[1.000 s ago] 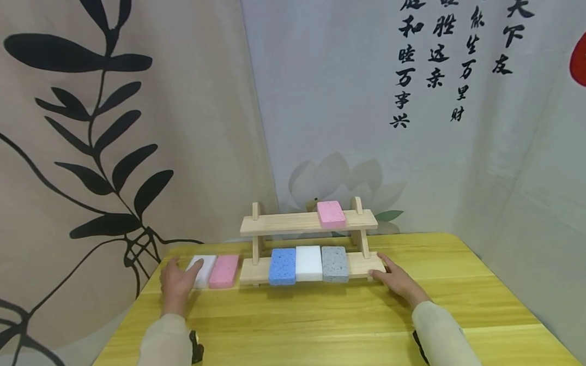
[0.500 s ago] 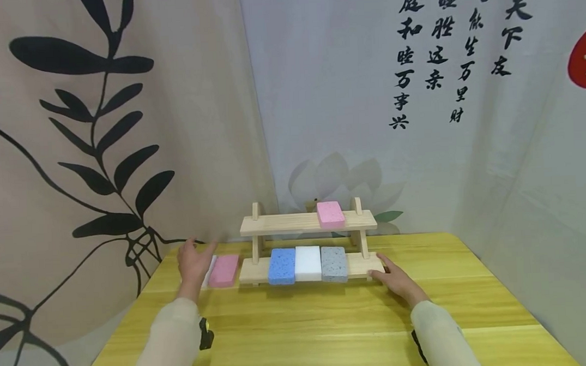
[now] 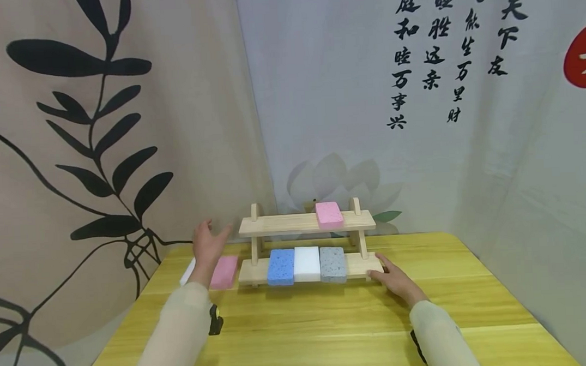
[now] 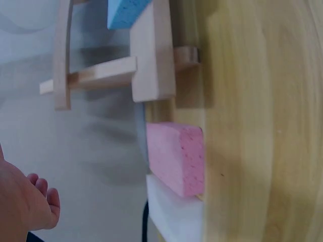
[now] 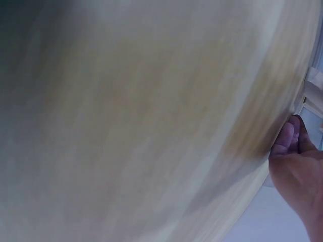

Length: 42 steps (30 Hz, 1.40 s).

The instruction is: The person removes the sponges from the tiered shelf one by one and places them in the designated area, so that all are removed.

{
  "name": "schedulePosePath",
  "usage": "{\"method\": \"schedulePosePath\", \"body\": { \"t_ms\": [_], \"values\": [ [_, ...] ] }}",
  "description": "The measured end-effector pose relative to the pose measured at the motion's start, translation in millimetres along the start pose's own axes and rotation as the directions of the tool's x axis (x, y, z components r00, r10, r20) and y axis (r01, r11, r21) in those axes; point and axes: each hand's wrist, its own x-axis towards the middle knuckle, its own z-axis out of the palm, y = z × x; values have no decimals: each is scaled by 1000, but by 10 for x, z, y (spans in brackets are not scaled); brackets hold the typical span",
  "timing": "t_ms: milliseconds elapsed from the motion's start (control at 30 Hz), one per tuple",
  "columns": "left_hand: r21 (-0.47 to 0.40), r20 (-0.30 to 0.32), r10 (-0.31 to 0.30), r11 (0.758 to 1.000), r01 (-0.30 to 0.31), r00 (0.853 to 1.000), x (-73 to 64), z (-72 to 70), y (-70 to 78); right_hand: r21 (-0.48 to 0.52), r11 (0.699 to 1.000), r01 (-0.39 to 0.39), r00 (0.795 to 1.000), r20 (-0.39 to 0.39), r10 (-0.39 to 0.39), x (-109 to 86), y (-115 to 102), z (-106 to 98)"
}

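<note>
My left hand [image 3: 209, 249] is raised near the left end of a two-tier wooden rack [image 3: 285, 222], its fingers loose and holding nothing. Below and beside it on the table lie a white sponge [image 3: 186, 271] and a pink sponge [image 3: 224, 273], side by side; the left wrist view shows both apart from the hand [image 4: 30, 201]. My right hand [image 3: 397, 281] grips the right end of the lower shelf, thumb at the front edge. Blue [image 3: 281, 267], white [image 3: 307, 264] and grey [image 3: 332, 265] sponges lean in a row on that shelf. Another pink sponge [image 3: 329, 215] sits on the upper shelf's right part.
The yellow wood table [image 3: 319, 334] carries everything and ends just behind the rack. A printed curtain [image 3: 202, 127] with dark leaves and writing hangs close behind. More curtain stands along the right side.
My left hand has lifted off the white sponge on the table and moved right and up toward the rack, holding nothing. The right hand stays at the shelf's end.
</note>
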Motion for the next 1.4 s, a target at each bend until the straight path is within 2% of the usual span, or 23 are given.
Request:
{"method": "schedulePosePath", "body": {
  "t_ms": [300,600,967,1400],
  "values": [
    [-30,13,46,998,-46,999,-29,197,250,3,1000,-9,1000,0,9,-9,0,-5],
    [-44,48,66,997,-64,997,-108,498,501,19,1000,7,1000,-1,-7,-27,19,6],
    [-55,31,106,993,-104,994,-301,905,868,17,1000,22,1000,-5,-22,8,47,6],
    [-43,78,139,990,-136,987,-504,1371,1134,2,1000,11,1000,-15,-11,-35,-15,20]
  ]
}}
